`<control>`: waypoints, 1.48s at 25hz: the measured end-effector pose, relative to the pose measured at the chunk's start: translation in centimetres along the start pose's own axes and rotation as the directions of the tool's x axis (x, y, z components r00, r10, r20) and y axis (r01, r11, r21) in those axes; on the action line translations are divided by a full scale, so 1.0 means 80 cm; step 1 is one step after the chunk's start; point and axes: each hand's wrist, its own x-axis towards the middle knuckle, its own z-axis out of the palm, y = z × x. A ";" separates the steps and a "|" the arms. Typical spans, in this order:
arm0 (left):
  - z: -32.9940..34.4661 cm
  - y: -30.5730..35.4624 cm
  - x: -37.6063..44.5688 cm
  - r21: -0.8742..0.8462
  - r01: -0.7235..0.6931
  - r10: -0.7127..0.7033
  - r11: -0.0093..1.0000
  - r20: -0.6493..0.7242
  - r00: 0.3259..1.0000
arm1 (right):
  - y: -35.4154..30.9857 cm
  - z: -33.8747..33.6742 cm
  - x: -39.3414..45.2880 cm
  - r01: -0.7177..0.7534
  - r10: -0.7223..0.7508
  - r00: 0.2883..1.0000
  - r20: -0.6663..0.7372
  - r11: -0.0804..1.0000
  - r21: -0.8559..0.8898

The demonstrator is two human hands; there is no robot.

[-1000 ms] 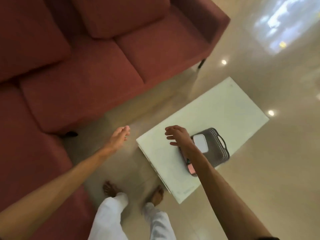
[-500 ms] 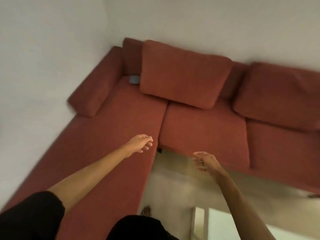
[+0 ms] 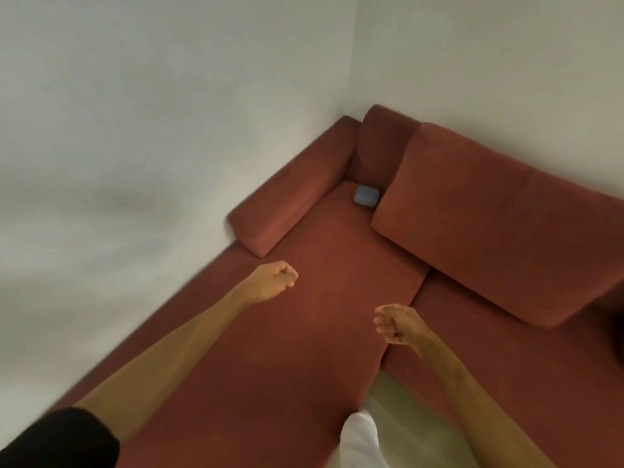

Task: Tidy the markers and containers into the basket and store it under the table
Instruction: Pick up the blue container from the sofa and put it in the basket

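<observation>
Item: small blue-grey container [image 3: 365,195], rounded-square in outline, lying flat on the seat of a red corner sofa [image 3: 304,332], in the far corner of the seat. It sits just beside the lower left edge of a large back cushion [image 3: 499,224] and in front of a smaller dark red cushion [image 3: 378,143] propped in the corner; whether it touches either cannot be told. Its outline is close to square, so no clear long axis or pointing direction can be read; it is small and soft in the frame. To its left, a red bolster [image 3: 290,194] runs along the wall from the corner toward the near left. Surface: red fabric seat, divided by a seam that runs from the big cushion's near left corner toward the near side. Room: two plain pale walls [image 3: 135,113] meeting in a corner above the sofa; a strip of pale glossy floor [image 3: 412,417] at near right. Left hand [image 3: 271,282]: over the seat, fingers curled in loosely, holding nothing, well apart from the container. Right hand [image 3: 400,324]: over the seat seam, fingers loosely bent, holding nothing. Both forearms bare; a black sleeve [image 3: 57,440] at near left; a white trouser leg [image 3: 361,440] at the near edge.
</observation>
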 end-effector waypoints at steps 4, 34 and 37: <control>-0.014 0.028 0.174 0.334 -0.041 0.042 0.942 0.004 0.999 | -0.090 -0.022 0.138 -0.080 0.080 0.997 0.014 0.996 -0.042; -0.101 -0.107 0.795 0.776 -0.043 0.428 0.630 -0.300 0.853 | -0.234 0.006 0.716 -0.032 -0.141 0.950 -0.277 0.842 -0.539; -0.079 -0.080 0.702 0.662 0.050 0.167 0.748 -0.260 0.951 | -0.113 0.011 0.561 -0.054 -0.003 0.953 -0.302 0.982 -0.182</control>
